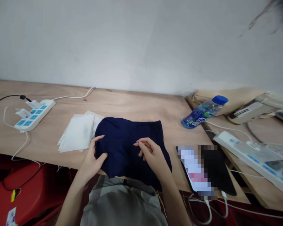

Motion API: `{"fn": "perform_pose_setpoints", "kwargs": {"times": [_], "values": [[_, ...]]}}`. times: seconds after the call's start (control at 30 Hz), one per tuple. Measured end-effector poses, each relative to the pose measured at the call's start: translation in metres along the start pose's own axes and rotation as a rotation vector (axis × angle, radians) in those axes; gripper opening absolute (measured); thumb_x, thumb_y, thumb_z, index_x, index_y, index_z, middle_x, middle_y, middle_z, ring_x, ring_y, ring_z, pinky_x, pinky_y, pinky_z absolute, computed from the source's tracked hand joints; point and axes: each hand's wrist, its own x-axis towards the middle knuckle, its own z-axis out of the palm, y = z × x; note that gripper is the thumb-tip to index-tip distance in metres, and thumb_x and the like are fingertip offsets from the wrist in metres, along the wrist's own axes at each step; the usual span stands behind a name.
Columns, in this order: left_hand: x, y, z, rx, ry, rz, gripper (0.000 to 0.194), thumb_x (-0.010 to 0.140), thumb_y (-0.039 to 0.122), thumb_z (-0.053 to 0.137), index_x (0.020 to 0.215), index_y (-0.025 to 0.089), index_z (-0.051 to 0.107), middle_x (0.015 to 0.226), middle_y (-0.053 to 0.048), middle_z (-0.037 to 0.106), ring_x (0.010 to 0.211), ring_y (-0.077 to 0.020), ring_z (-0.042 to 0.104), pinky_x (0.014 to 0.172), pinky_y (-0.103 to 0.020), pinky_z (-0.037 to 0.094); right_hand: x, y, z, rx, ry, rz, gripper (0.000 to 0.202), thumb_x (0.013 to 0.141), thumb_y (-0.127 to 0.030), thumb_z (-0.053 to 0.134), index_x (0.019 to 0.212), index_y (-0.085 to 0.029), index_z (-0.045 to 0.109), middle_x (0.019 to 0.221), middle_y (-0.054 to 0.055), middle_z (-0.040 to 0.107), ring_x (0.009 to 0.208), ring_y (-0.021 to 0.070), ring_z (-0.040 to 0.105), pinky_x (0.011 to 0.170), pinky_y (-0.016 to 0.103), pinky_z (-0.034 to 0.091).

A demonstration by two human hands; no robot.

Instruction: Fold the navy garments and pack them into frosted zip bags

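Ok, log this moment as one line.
left hand: on navy cloth, left edge; right hand: over cloth, contact unclear; white sheets: left of cloth

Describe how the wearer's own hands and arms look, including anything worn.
The left hand and right hand are bare, without gloves, and their fingers look slender. The forearms are slim and uncovered as far as the picture shows: no sleeve, watch, bracelet or ring is visible. Between them, grey clothing shows at the lap.

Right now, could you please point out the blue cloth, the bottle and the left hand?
Blue cloth [124, 147], head view: its middle.
Bottle [200, 115], head view: its label.
Left hand [93, 161], head view: its middle.
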Motion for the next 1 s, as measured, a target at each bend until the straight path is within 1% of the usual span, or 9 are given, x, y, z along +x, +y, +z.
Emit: {"fn": "perform_pose_setpoints", "kwargs": {"times": [0.13, 0.3, 0.4, 0.53, 0.67, 0.73, 0.83, 0.93, 1.0], "values": [[-0.001, -0.012, -0.022, 0.036, 0.052, -0.005, 0.058, 0.079, 0.024, 0.056, 0.135, 0.023, 0.041, 0.11, -0.007, 0.064, 0.093, -0.0185, 0.066, 0.082, -0.034, 0.057, -0.015, 0.007, 0.013, -0.253, -0.034, -0.002, 0.016, 0.088, -0.035, 0.052, 0.088, -0.021, 0.06, 0.079, 0.004, 0.073, 0.047, 0.012, 0.055, 0.048, 0.025, 0.041], [0.007, -0.032, -0.036, 0.094, 0.091, -0.039, 0.062, 0.082, 0.028, 0.055, 0.14, 0.023, 0.033, 0.1, -0.005, 0.066, 0.082, -0.0178, 0.067, 0.071, -0.032, 0.056, -0.024, 0.008, 0.033, -0.497, -0.083, 0.004, 0.021, 0.091, -0.038, 0.049, 0.09, -0.021, 0.062, 0.075, 0.002, 0.072, 0.052, 0.0158, 0.059, 0.052, 0.028, 0.037], [0.013, -0.045, -0.042, 0.203, 0.11, 0.032, 0.058, 0.085, 0.03, 0.054, 0.139, 0.023, 0.034, 0.098, -0.005, 0.065, 0.09, -0.0198, 0.066, 0.079, -0.036, 0.055, -0.023, 0.01, 0.041, -0.569, -0.058, 0.015, 0.027, 0.092, -0.043, 0.048, 0.093, -0.02, 0.063, 0.073, 0.003, 0.07, 0.066, 0.0209, 0.065, 0.061, 0.03, 0.04], [0.015, -0.056, -0.041, 0.415, 0.13, 0.135, 0.053, 0.09, 0.032, 0.049, 0.139, 0.023, 0.035, 0.122, -0.011, 0.057, 0.109, -0.0237, 0.059, 0.093, -0.043, 0.05, -0.016, 0.016, 0.053, -0.602, 0.006, -0.018, 0.034, 0.09, -0.051, 0.052, 0.095, -0.019, 0.064, 0.072, 0.004, 0.066, 0.074, 0.023, 0.065, 0.067, 0.03, 0.042], [0.011, -0.062, -0.034, 0.58, 0.203, 0.255, 0.045, 0.093, 0.032, 0.044, 0.136, 0.019, 0.037, 0.127, -0.014, 0.049, 0.116, -0.026, 0.053, 0.099, -0.047, 0.045, -0.008, 0.024, 0.064, -0.644, 0.057, -0.069, 0.03, 0.086, -0.047, 0.056, 0.072, -0.021, 0.056, 0.067, 0.002, 0.059, 0.064, 0.0192, 0.058, 0.059, 0.028, 0.038], [0.007, -0.063, -0.032, 0.6, 0.247, 0.283, 0.038, 0.094, 0.033, 0.044, 0.128, 0.018, 0.043, 0.118, -0.012, 0.05, 0.107, -0.0251, 0.055, 0.095, -0.046, 0.047, -0.005, 0.025, 0.066, -0.62, 0.078, -0.092, 0.028, 0.084, -0.041, 0.058, 0.065, -0.022, 0.05, 0.065, 0.0, 0.055, 0.061, 0.0168, 0.054, 0.058, 0.028, 0.037], [0.002, -0.058, -0.028, 0.578, 0.304, 0.298, 0.028, 0.093, 0.036, 0.049, 0.114, 0.019, 0.05, 0.102, -0.008, 0.05, 0.088, -0.0211, 0.057, 0.085, -0.041, 0.05, -0.002, 0.02, 0.062, -0.457, 0.108, -0.116, 0.021, 0.082, -0.038, 0.057, 0.07, -0.022, 0.051, 0.068, -0.001, 0.055, 0.062, 0.0154, 0.052, 0.059, 0.026, 0.039], [-0.001, -0.043, -0.02, 0.53, 0.263, 0.331, 0.015, 0.094, 0.031, 0.047, 0.101, 0.021, 0.055, 0.098, -0.005, 0.049, 0.081, -0.0173, 0.057, 0.08, -0.037, 0.052, 0.0, 0.01, 0.049, -0.244, 0.088, -0.103, 0.019, 0.085, -0.039, 0.052, 0.077, -0.022, 0.056, 0.072, 0.0, 0.059, 0.07, 0.0172, 0.056, 0.062, 0.026, 0.045], [-0.002, -0.029, -0.01, 0.513, 0.223, 0.371, 0.014, 0.094, 0.027, 0.045, 0.098, 0.021, 0.058, 0.103, -0.006, 0.05, 0.085, -0.0171, 0.059, 0.081, -0.035, 0.052, 0.002, 0.005, 0.035, -0.161, 0.111, -0.073, 0.02, 0.085, -0.04, 0.052, 0.081, -0.022, 0.061, 0.077, 0.002, 0.064, 0.077, 0.0197, 0.06, 0.066, 0.028, 0.049]]}}
